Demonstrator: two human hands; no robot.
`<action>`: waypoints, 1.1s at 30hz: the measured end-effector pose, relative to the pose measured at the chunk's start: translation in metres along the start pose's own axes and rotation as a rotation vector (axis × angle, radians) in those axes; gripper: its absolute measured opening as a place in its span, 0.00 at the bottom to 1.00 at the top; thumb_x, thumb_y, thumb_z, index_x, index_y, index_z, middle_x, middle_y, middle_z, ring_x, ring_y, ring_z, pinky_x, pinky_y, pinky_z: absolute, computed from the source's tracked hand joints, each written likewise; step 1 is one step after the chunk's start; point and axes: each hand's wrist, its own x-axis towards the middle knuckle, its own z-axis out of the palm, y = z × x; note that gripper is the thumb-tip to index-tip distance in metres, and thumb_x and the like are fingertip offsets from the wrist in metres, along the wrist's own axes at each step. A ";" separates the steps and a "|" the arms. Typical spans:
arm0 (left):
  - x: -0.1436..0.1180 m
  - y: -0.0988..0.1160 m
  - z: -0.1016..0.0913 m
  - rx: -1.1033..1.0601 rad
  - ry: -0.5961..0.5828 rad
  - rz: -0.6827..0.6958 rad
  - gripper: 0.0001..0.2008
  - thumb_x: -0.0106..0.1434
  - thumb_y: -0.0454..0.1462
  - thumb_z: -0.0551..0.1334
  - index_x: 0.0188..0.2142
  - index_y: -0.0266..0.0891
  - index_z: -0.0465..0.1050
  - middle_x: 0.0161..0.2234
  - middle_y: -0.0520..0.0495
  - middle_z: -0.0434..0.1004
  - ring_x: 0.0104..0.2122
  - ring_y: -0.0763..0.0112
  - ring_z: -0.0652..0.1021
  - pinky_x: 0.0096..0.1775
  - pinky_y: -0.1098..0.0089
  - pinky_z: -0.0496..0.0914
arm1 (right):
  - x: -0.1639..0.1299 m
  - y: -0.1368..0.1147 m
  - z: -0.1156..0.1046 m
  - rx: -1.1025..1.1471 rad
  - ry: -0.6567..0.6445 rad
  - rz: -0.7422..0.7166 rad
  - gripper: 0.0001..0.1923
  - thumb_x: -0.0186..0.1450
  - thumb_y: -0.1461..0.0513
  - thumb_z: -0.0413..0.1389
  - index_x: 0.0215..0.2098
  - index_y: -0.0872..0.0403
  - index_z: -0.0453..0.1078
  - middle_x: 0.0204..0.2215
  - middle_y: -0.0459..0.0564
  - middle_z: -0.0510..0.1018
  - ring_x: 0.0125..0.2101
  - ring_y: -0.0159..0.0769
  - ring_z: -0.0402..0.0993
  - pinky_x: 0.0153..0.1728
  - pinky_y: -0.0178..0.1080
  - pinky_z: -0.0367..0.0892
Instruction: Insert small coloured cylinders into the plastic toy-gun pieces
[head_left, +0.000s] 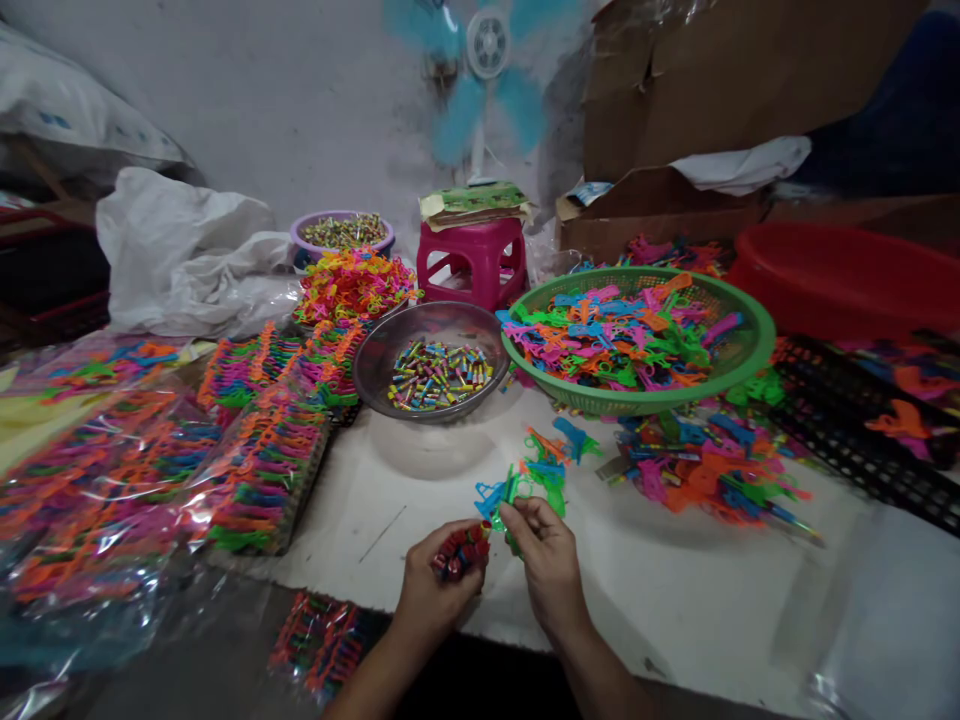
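Left fingers (pixel 474 581) clasp red-ended tubes (pixel 459 552); right fingers (pixel 519 532) pinch a green toy (pixel 511 490) over the counter (pixel 352 510). Beyond: grey bowl (pixel 373 372), striped tubes (pixel 442 375); green basket (pixel 637 402), plastic toys (pixel 615 330); lilac basin (pixel 301 249), small pieces (pixel 341 232).

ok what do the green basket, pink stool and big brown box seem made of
Green basket: likely plastic, with a smooth, evenly coloured rim.
Pink stool: probably moulded plastic, smooth, with rounded cut-outs.
Big brown box: apparently cardboard, matte, with a ragged tear.
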 end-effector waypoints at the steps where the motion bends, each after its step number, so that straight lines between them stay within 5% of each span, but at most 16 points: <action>1: 0.000 -0.001 -0.001 -0.032 -0.008 -0.029 0.13 0.43 0.29 0.65 0.32 0.35 0.76 0.24 0.48 0.75 0.21 0.72 0.72 0.25 0.75 0.67 | -0.001 0.000 0.000 -0.010 -0.005 -0.023 0.13 0.53 0.55 0.57 0.24 0.55 0.62 0.18 0.39 0.63 0.19 0.25 0.58 0.19 0.29 0.56; 5: 0.001 -0.004 -0.005 -0.105 -0.014 -0.078 0.14 0.42 0.27 0.64 0.32 0.35 0.76 0.26 0.46 0.76 0.26 0.68 0.74 0.30 0.74 0.68 | -0.002 -0.004 0.001 -0.064 -0.039 -0.107 0.13 0.56 0.55 0.55 0.22 0.53 0.56 0.17 0.38 0.58 0.18 0.25 0.55 0.18 0.29 0.55; 13: -0.004 -0.002 -0.002 0.161 -0.096 0.203 0.14 0.45 0.28 0.62 0.34 0.38 0.76 0.29 0.46 0.76 0.29 0.68 0.74 0.34 0.74 0.67 | -0.015 0.004 0.010 -0.191 -0.004 -0.157 0.11 0.58 0.55 0.52 0.26 0.52 0.57 0.22 0.41 0.64 0.24 0.29 0.63 0.25 0.31 0.61; 18: 0.000 -0.007 0.008 0.182 -0.095 0.069 0.12 0.47 0.32 0.62 0.34 0.37 0.75 0.27 0.47 0.76 0.26 0.70 0.73 0.29 0.74 0.69 | 0.004 -0.002 -0.010 -0.226 0.001 -0.120 0.13 0.56 0.52 0.51 0.25 0.53 0.59 0.20 0.42 0.65 0.22 0.30 0.63 0.24 0.33 0.61; 20: 0.006 -0.010 0.010 0.123 -0.009 -0.068 0.11 0.47 0.35 0.63 0.33 0.36 0.73 0.24 0.49 0.74 0.22 0.72 0.72 0.23 0.74 0.69 | 0.028 -0.015 -0.045 -0.340 0.152 -0.135 0.15 0.55 0.50 0.50 0.27 0.54 0.62 0.21 0.45 0.67 0.23 0.33 0.64 0.25 0.35 0.62; 23: 0.014 -0.014 0.008 -0.005 0.072 -0.211 0.12 0.44 0.37 0.66 0.29 0.35 0.69 0.21 0.50 0.71 0.20 0.72 0.71 0.19 0.74 0.68 | 0.063 -0.034 -0.103 -0.752 0.619 -0.277 0.21 0.54 0.50 0.51 0.36 0.58 0.64 0.31 0.57 0.70 0.34 0.43 0.65 0.33 0.43 0.60; 25: 0.017 -0.017 0.008 -0.104 0.056 -0.287 0.14 0.42 0.39 0.67 0.28 0.35 0.68 0.20 0.51 0.70 0.22 0.70 0.72 0.19 0.73 0.68 | 0.075 -0.035 -0.123 -1.023 0.744 -0.307 0.22 0.55 0.51 0.49 0.36 0.62 0.66 0.33 0.63 0.70 0.36 0.48 0.64 0.35 0.46 0.58; 30: 0.014 -0.023 0.014 -0.215 -0.067 -0.346 0.15 0.42 0.39 0.67 0.29 0.34 0.68 0.24 0.49 0.71 0.24 0.70 0.73 0.21 0.73 0.68 | 0.070 0.004 -0.087 -1.256 0.191 -0.272 0.18 0.55 0.53 0.51 0.36 0.57 0.68 0.29 0.55 0.73 0.32 0.41 0.68 0.33 0.39 0.61; 33: 0.013 -0.022 0.010 -0.140 -0.054 -0.258 0.14 0.41 0.37 0.68 0.26 0.34 0.67 0.25 0.51 0.71 0.22 0.75 0.72 0.22 0.75 0.68 | 0.066 0.018 -0.063 -1.304 0.096 -0.197 0.16 0.55 0.58 0.51 0.38 0.59 0.67 0.34 0.57 0.73 0.34 0.42 0.69 0.35 0.39 0.61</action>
